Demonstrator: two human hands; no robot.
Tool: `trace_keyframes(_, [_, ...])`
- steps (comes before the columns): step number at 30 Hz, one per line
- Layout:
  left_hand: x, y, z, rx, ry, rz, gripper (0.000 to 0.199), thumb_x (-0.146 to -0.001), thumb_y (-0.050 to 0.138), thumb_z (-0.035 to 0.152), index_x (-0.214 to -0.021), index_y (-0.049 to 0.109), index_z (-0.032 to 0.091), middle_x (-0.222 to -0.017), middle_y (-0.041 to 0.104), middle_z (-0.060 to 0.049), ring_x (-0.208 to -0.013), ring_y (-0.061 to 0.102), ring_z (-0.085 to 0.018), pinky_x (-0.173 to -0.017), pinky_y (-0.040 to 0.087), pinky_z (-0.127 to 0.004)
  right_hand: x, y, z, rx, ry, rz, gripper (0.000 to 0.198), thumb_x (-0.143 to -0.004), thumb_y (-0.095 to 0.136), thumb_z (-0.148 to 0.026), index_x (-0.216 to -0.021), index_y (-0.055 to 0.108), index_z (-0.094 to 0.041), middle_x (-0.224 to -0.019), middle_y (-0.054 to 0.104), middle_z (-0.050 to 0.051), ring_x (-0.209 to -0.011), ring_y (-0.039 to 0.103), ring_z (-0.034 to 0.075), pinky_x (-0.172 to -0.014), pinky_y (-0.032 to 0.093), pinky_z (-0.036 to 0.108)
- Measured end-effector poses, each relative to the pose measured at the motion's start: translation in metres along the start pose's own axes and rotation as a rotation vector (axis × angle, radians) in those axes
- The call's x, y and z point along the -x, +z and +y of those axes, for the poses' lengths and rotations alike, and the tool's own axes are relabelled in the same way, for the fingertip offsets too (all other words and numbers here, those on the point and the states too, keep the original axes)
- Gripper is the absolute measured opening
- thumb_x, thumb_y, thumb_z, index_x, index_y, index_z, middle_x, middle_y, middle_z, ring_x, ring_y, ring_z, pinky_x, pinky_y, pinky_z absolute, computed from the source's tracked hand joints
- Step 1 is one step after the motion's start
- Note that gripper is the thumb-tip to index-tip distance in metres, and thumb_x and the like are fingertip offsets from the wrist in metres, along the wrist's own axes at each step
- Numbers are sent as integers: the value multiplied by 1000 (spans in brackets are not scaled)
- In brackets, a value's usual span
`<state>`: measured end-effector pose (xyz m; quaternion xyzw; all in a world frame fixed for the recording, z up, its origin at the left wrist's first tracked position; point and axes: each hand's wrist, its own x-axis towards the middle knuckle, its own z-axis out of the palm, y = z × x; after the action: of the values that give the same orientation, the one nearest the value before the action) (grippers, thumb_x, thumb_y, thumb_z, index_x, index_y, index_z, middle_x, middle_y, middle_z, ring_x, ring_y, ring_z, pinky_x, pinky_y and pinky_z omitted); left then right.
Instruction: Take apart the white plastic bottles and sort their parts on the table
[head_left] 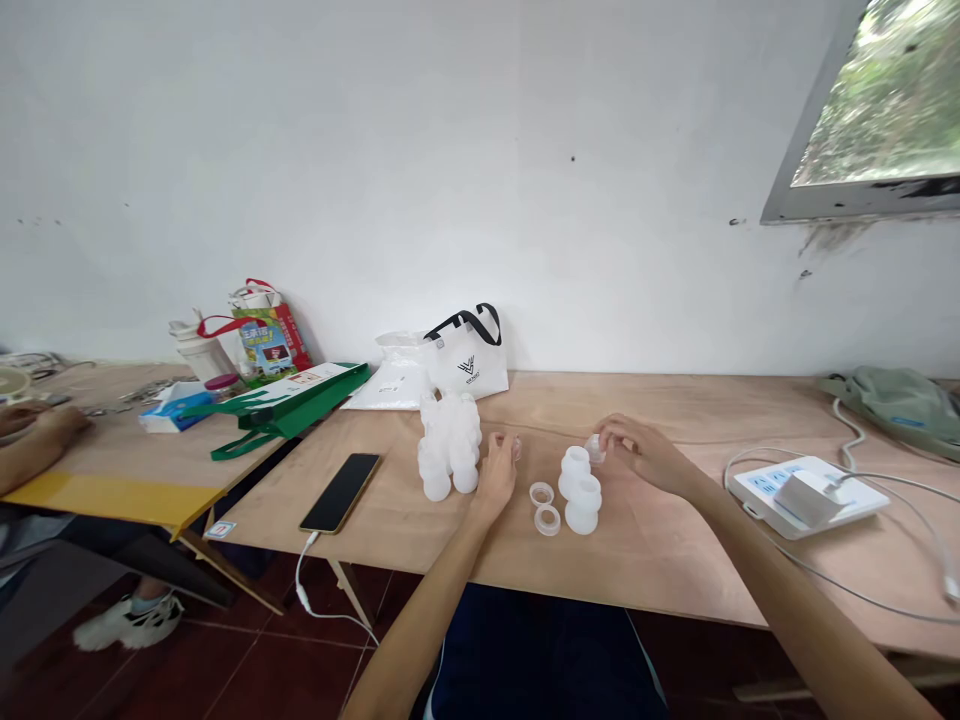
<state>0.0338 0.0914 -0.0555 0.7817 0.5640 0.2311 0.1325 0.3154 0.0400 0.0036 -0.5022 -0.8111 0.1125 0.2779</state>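
My left hand (498,470) rests low over the table just right of a cluster of white translucent plastic jars (450,440). Its fingers are closed on a small see-through lid (517,449), partly hidden by the fingertips. My right hand (634,445) pinches a translucent white piece (595,449), possibly a lid or a jar; the fingers cover part of it. Two white jars, a rear jar (574,470) and a front jar (583,506), stand close together between my hands. Left of them lie two round translucent lids, one farther (541,494) and one nearer (547,520).
A phone (340,492) on a charging cable lies left. White bags (472,362) lean on the wall behind the jars. At right are a power strip (810,495) with cables and a green-grey bag (900,400). Another person's hand (56,425) is at the neighbouring table, far left.
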Motion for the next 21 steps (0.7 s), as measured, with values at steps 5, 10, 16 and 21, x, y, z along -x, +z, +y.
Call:
trace_keyframes(5, [18, -14, 12, 96, 64, 120, 33, -109, 26, 28, -130, 51, 25, -140, 50, -8, -101, 67, -17, -83, 53, -29, 2, 48, 48, -17, 245, 116, 45, -94, 55, -43, -135, 51, -25, -135, 64, 11, -113, 67, 27, -93, 53, 40])
trace_keyframes(10, [49, -22, 1, 21, 97, -45, 30, -104, 40, 23, -126, 60, 27, -126, 64, -6, -115, 64, -23, -92, 52, -33, 4, 85, 64, 52, 308, 147, 57, -94, 59, -48, -143, 43, -24, -132, 68, 12, -122, 64, 31, -100, 49, 44])
trace_keyframes(16, [66, -24, -11, 115, 77, -174, 43, -95, 44, 14, -135, 57, 22, -132, 63, -9, -122, 60, -24, -106, 46, -37, 4, 88, 62, 60, 359, 164, 41, -92, 60, -45, -127, 54, -24, -123, 71, 11, -114, 67, 30, -95, 49, 42])
trace_keyframes(21, [45, -21, -7, 147, 114, -45, 56, -84, 38, 0, -133, 55, 20, -137, 58, -11, -132, 52, -25, -116, 39, -42, 21, 84, 54, 39, 352, 160, 40, -88, 63, -46, -124, 58, -27, -124, 72, 8, -119, 64, 32, -95, 49, 43])
